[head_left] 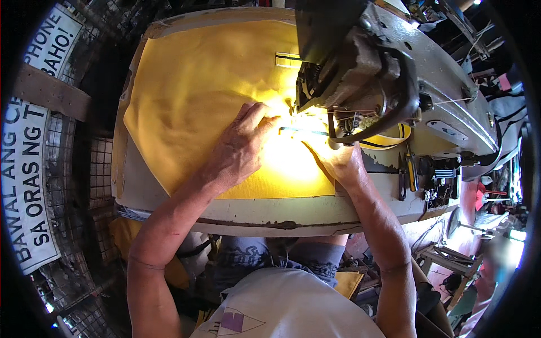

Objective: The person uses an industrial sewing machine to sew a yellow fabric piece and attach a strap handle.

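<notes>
From where I stood, yellow fabric (191, 84) lay across the bench (265, 215), partly beneath the sewing machine (445, 84). The left hand (242, 141), fingers bent, rested on it; the right hand (342, 162) was partly obscured. I could not tell whether either gripped.

Cloth (197, 84) lies on the bench (253, 210), partly beneath the sewing machine (451, 101); screwdriver (413, 176) lies right of cloth (before the machine).
</notes>
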The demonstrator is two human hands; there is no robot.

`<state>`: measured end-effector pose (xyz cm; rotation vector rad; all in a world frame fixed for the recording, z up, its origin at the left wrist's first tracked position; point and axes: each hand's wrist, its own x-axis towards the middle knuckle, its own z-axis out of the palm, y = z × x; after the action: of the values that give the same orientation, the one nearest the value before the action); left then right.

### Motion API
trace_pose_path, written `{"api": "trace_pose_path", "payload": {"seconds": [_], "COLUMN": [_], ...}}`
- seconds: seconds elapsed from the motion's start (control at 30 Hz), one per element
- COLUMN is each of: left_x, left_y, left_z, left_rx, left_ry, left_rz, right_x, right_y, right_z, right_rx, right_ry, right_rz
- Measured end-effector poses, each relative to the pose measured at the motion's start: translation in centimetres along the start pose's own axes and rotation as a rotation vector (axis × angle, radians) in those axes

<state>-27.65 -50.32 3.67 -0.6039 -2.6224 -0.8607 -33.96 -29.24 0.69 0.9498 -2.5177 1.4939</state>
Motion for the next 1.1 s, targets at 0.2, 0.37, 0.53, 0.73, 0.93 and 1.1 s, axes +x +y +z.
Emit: {"api": "trace_pose_path", "payload": {"seconds": [0.2, 0.37, 0.53, 0.73, 0.93, 1.1], "left_x": [0.5, 0.6, 0.7, 0.6, 0.3, 0.3], "left_y": [0.3, 0.1, -0.1, -0.1, -0.2, -0.4], "left_z": [-0.2, 0.3, 0.6, 0.7, 0.5, 0.5], "left_rx": [0.106, 0.123, 0.121, 0.071, 0.083, 0.090], "left_ry": [0.000, 0.068, 0.095, 0.117, 0.040, -0.010], "left_rz": [0.104, 0.108, 0.126, 0.080, -0.031, -0.045], "right_x": [0.4, 0.8, 1.1, 1.2, 0.5, 0.6], "right_y": [-1.0, -1.0, -0.8, -0.7, -0.6, -0.7], "right_z": [-0.6, -0.6, -0.6, -0.8, -1.2, -1.0], "right_rx": [0.146, 0.084, 0.109, 0.059, 0.023, 0.031], "right_ry": [0.047, -0.053, 0.006, -0.017, -0.039, -0.009], "right_rz": [0.075, -0.001, -0.077, -0.110, -0.014, -0.010]}}
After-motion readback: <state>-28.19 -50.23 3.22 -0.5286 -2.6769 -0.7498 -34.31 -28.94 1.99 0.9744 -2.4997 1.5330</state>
